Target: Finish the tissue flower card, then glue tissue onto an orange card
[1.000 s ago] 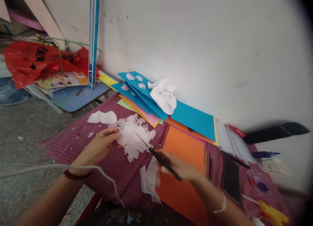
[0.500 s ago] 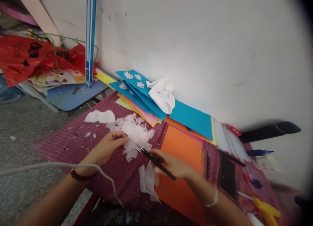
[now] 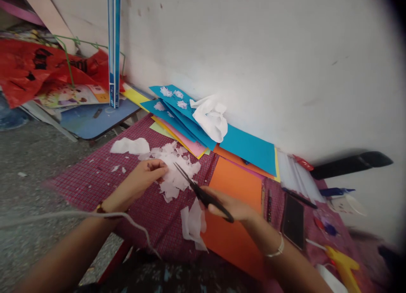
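Observation:
My right hand [image 3: 226, 204] grips a pair of black-handled scissors [image 3: 203, 195]. Their blades are parted a little and point up and left, over a heap of white paper scraps [image 3: 180, 170]. To the left of the blade tips, my left hand [image 3: 147, 174] is closed, thumb and forefinger pinched on a bit of white paper whose outline blends into the heap behind it. A larger white piece [image 3: 130, 146] lies beyond that hand. Folded white strips [image 3: 193, 225] rest below the scissors, partly against an orange sheet [image 3: 234, 179].
Blue sheets with white tufts [image 3: 177, 99] and crumpled white paper [image 3: 211, 117] lie by the wall. A phone [image 3: 293, 221], a yellow glue gun [image 3: 342, 259] and a black object [image 3: 352, 165] are at the right. A pale cable [image 3: 127, 217] crosses in front of my left forearm.
The scissors' blades have parted and drawn back slightly from my left fingertips, moving up and right with my right hand. My left hand stays pinched at the heap.

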`<state>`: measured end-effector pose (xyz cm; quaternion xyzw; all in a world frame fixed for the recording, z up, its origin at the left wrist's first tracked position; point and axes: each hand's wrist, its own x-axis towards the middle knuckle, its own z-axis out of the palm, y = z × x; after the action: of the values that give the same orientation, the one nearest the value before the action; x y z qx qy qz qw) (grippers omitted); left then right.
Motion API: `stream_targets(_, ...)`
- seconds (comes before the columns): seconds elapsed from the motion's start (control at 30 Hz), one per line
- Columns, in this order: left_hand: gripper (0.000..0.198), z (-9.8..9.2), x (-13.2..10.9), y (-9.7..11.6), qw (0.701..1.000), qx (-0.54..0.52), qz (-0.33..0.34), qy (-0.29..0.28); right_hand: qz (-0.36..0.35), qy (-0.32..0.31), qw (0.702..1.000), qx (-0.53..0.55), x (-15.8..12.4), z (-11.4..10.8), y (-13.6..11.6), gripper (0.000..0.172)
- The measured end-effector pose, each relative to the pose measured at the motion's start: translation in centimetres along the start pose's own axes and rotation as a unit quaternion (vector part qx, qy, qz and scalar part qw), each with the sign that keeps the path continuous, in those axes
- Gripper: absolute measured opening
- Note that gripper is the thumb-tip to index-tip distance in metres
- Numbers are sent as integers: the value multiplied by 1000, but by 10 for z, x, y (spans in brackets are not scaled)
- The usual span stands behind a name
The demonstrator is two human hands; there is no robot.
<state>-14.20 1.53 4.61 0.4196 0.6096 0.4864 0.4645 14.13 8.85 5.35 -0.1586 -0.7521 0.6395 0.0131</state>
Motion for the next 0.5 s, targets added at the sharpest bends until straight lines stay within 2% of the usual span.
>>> stream_targets(0.07, 25, -5, -2, 2, 997, 72, 30, 14, -18, 10, 999, 26, -12, 0, 2, 71)
stream_targets(0.13, 33, -9, -6, 3, 978, 190, 80, 32, -30, 30, 997, 57, -27, 4, 5, 71)
stream_targets(0.17, 36, -10, -8, 2, 956, 262, 118, 53, -33, 43, 996, 68, -36, 7, 6, 71)
stream_targets(0.23, 36, -9, -13, 1, 887, 396, 204, 124, -35, 75, 993, 82, -54, 14, 7, 69)
stream_targets(0.3, 24, -2, -19, 0, 824, 467, 261, 183, -36, 106, 989, 95, -73, 23, 9, 69)
stream_targets(0.33, 18, 3, -22, 0, 811, 481, 273, 191, -36, 120, 987, 103, -82, 28, 10, 70)
stream_targets(0.4, 20, 18, -27, 1, 813, 486, 280, 157, -34, 148, 982, 116, -98, 37, 12, 69)
stream_targets(0.5, 22, 45, -36, 6, 838, 473, 268, 35, -32, 201, 971, 123, -118, 51, 17, 67)
